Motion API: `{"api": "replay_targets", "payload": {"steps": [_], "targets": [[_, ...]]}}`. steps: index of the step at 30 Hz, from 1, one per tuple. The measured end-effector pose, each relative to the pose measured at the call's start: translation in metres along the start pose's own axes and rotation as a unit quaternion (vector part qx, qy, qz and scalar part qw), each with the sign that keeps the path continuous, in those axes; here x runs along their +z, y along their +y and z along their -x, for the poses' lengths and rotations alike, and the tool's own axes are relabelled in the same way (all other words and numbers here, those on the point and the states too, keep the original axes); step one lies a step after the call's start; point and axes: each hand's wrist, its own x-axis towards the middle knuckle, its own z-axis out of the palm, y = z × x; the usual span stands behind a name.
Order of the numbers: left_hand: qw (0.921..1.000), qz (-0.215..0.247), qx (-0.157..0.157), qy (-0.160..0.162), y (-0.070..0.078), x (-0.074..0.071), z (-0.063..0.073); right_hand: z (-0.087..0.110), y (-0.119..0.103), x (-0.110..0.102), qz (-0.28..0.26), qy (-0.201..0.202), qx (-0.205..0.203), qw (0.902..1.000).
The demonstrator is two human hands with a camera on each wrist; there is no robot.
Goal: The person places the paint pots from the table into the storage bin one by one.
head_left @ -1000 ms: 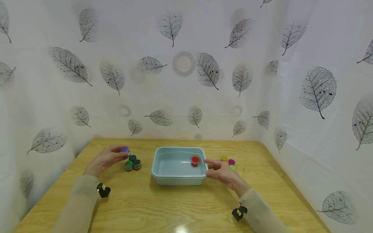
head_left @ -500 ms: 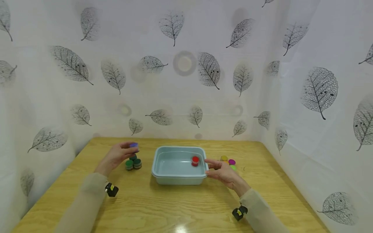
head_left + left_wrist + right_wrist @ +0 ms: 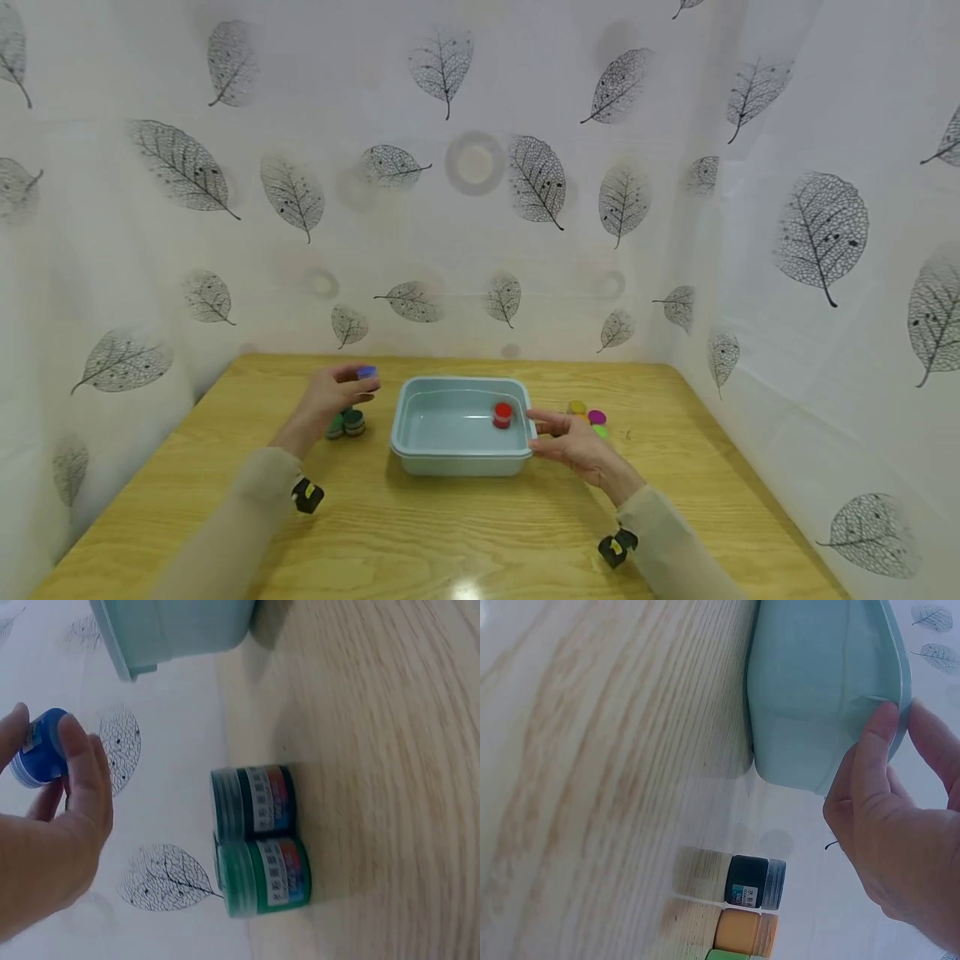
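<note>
A small blue paint jar (image 3: 367, 372) is pinched between the thumb and fingers of my left hand (image 3: 322, 404), raised above the table. In the left wrist view the blue jar is tilted, its label partly covered by the fingers. Below that hand, dark green and green paint jars (image 3: 266, 877) stand close together, partly hidden in the head view. My right hand (image 3: 581, 454) pinches the right rim of a pale blue-green plastic tub (image 3: 461, 465), thumb and fingers on either side of the rim. Inside the tub, toward its right end, is a red jar (image 3: 502, 415).
To the tub's right, behind my right hand, sit several jars: yellow (image 3: 576, 407), magenta (image 3: 597, 417), lime green (image 3: 601, 432), orange (image 3: 739, 931) and a dark one (image 3: 746, 881). A leaf-patterned white curtain (image 3: 472, 250) surrounds the wooden table (image 3: 420, 533) at the back and sides.
My left hand has lifted the blue jar from beside the green jars and carried it right, toward the tub. The right hand stays at the tub's rim.
</note>
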Motion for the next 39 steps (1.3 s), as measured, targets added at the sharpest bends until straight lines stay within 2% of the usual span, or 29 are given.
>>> {"api": "replay_targets", "payload": {"steps": [6, 11, 17, 23, 26, 31, 36, 39], "targets": [[0.9995, -0.028, 0.006, 0.015, 0.005, 0.014, -0.003, 0.000, 0.001, 0.001, 0.000, 0.009, 0.006, 0.9999], [0.9989, -0.029, 0.007, 0.035, 0.007, 0.027, -0.003, 0.000, 0.001, 0.000, 0.003, 0.008, 0.003, 1.0000], [0.9974, -0.033, 0.030, 0.057, 0.008, 0.043, 0.000, 0.000, 0.001, 0.001, 0.000, 0.009, 0.007, 0.9999], [0.9944, -0.062, 0.049, 0.070, 0.012, 0.058, 0.005, 0.000, 0.000, 0.001, 0.002, 0.007, 0.003, 1.0000], [0.9942, -0.065, 0.056, 0.065, 0.013, 0.068, 0.008, 0.000, 0.000, 0.001, 0.002, 0.006, 0.003, 1.0000], [0.9955, -0.053, 0.069, 0.039, 0.013, 0.084, 0.010, 0.001, -0.001, 0.002, 0.002, 0.007, 0.002, 1.0000], [0.9937, -0.074, 0.080, 0.027, 0.013, 0.096, 0.011, 0.000, 0.000, 0.002, 0.000, 0.004, 0.002, 1.0000], [0.9935, -0.084, 0.075, 0.019, 0.013, 0.102, 0.010, 0.000, 0.000, 0.002, 0.000, 0.000, -0.001, 1.0000]]}}
